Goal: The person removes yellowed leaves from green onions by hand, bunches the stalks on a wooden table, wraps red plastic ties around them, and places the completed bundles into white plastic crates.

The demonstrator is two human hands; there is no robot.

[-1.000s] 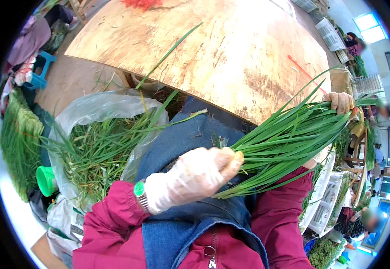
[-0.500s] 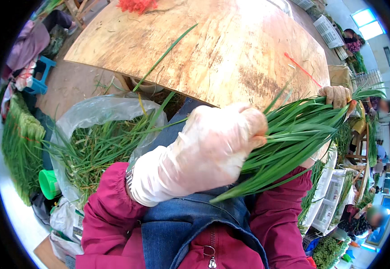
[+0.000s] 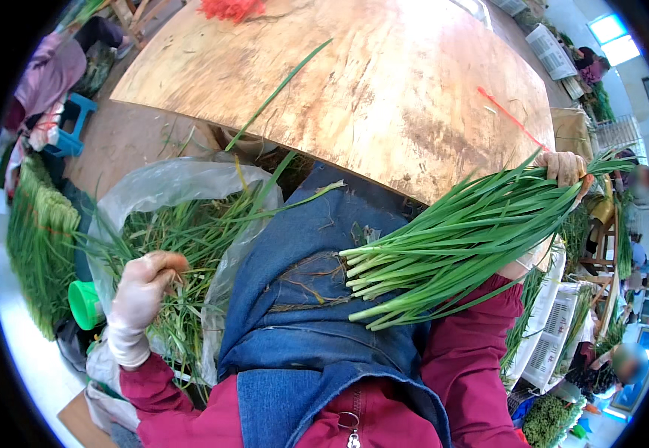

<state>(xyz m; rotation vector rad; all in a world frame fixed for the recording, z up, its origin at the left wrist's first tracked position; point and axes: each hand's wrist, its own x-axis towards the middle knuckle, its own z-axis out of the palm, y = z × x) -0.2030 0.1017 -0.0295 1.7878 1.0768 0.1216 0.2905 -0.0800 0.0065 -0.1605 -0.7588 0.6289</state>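
Note:
My right hand [image 3: 563, 168], in a soiled glove, is closed round the leafy end of a bunch of garlic chives [image 3: 474, 235] at the table's right corner. The pale stem ends of the bunch point left above my lap. Over at the left, my gloved left hand [image 3: 144, 291] is above a clear plastic bag [image 3: 168, 179] full of loose green leaves and trimmings [image 3: 182, 228]. Its fingers are pinched together; anything between them is hidden or too small to name.
A wooden table [image 3: 339, 97] bears a single leaf [image 3: 283, 89], a red tie [image 3: 511, 116] and a red bundle [image 3: 231, 9]. Brown plant scraps [image 3: 306, 287] lie on my denim apron. Left are tied greens [image 3: 37, 246], a green cup [image 3: 85, 305] and a blue stool [image 3: 76, 123].
My left hand has moved from the bunch leftward and down to the bag of trimmings, uncovering the pale stem ends. My right hand keeps its grip in nearly the same place.

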